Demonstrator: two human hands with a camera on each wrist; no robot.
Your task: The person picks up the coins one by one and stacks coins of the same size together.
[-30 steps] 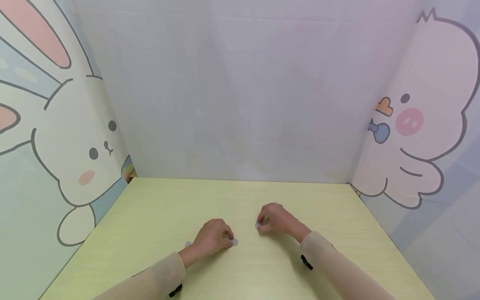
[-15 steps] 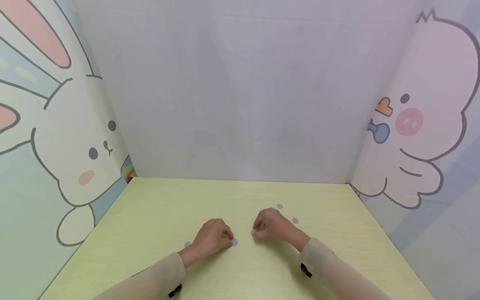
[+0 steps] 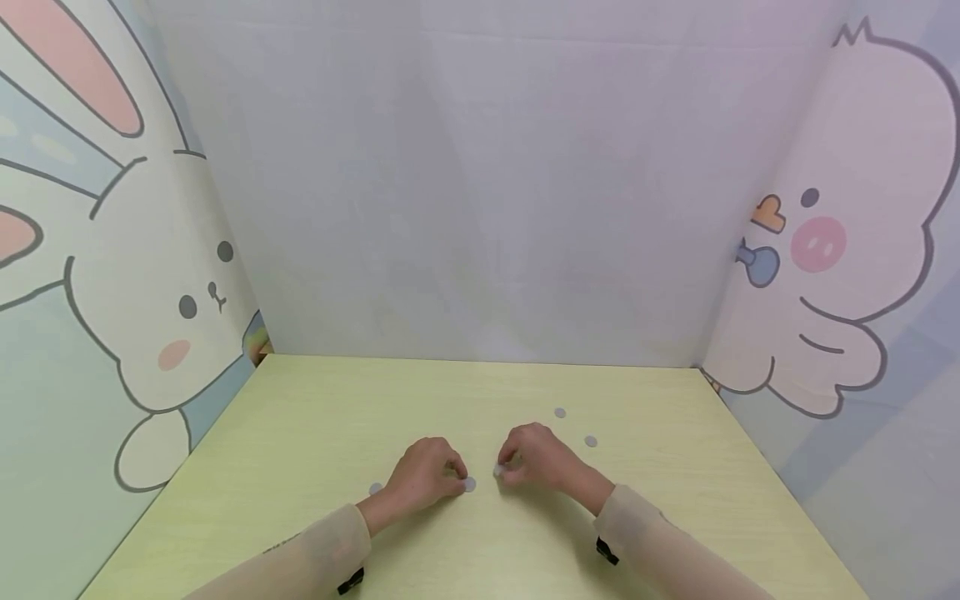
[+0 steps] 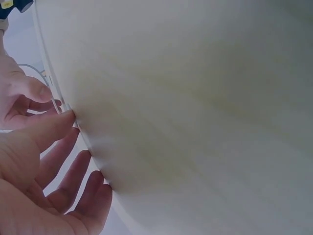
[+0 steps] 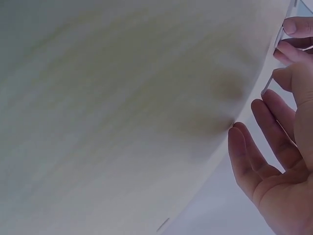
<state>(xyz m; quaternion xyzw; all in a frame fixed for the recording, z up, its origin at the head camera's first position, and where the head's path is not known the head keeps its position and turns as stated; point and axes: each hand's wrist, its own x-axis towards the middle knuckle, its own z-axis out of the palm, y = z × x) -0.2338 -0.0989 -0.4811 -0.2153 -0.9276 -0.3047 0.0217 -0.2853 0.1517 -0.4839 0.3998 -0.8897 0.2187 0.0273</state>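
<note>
twice pinched: held tilted disc (image 3: 498, 471) in right hand (image 3: 537, 457) over table (image 3: 420, 400), near but apart from second disc (image 3: 471, 484), gripped at edge by left hand (image 3: 422, 477); probably called for light, steady pressure.

I can make out a pale yellow surface (image 3: 337, 400), a plain lilac-grey backdrop (image 3: 465, 183) rising behind it, a cartoon rabbit (image 3: 142, 308) with pink inner ears to the left, a cartoon creature (image 3: 870, 167), pink-cheeked, to the right
</note>
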